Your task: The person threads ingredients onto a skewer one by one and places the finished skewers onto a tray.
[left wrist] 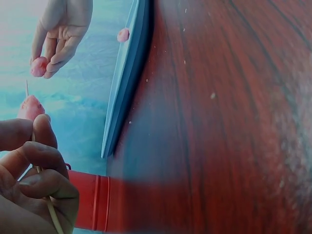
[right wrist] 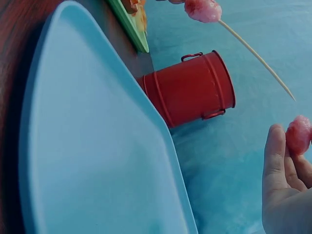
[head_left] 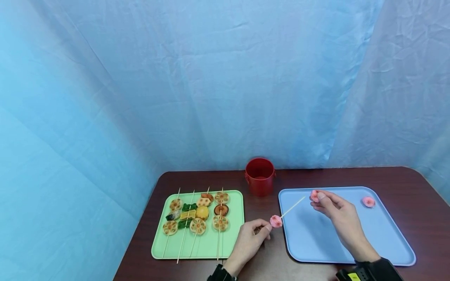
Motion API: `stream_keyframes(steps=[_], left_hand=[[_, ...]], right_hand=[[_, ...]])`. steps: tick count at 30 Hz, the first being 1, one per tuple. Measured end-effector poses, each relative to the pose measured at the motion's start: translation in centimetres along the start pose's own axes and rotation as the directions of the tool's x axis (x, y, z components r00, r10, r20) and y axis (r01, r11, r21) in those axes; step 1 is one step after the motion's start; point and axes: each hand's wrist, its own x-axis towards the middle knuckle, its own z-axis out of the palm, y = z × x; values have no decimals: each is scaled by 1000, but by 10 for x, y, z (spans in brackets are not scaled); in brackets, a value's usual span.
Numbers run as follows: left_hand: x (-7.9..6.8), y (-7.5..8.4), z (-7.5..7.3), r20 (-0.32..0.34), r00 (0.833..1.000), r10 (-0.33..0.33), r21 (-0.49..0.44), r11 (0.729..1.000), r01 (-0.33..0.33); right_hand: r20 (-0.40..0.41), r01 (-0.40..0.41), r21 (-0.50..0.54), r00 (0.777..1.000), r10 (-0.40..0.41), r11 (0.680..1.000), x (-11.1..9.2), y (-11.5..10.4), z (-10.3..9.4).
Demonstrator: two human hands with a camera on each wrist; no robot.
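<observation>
My left hand (head_left: 249,239) pinches a thin wooden skewer (head_left: 293,207) just below a pink ball-like food piece (head_left: 275,221) threaded on it. The skewer's bare tip slants up to the right, over the edge of the blue tray. Above that tray my right hand (head_left: 338,218) holds a second pink piece (head_left: 315,196) between thumb and fingers. In the right wrist view this held piece (right wrist: 298,134) is apart from the skewer's tip (right wrist: 287,90). A third pink piece (head_left: 368,201) lies on the blue tray at the right.
The blue tray (head_left: 309,249) fills the table's right part. On the left, a green tray (head_left: 230,238) bears several filled skewers with lotus slices, mushroom and other pieces. A red bucket (head_left: 260,181) stands between them at the back, before a blue curtain (head_left: 225,86).
</observation>
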Motion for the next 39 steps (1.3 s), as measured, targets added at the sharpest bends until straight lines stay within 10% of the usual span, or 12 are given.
stream_keyframes(steps=[24, 39], left_hand=[[0, 0, 3, 21, 1000, 22, -7, 1000, -22], [0, -1, 3, 7, 1000, 6, 15, 1000, -6]], right_hand=[[7, -25, 61, 1000, 25, 998, 0, -4, 7], [60, 4, -130, 998, 4, 992, -2, -9, 8]])
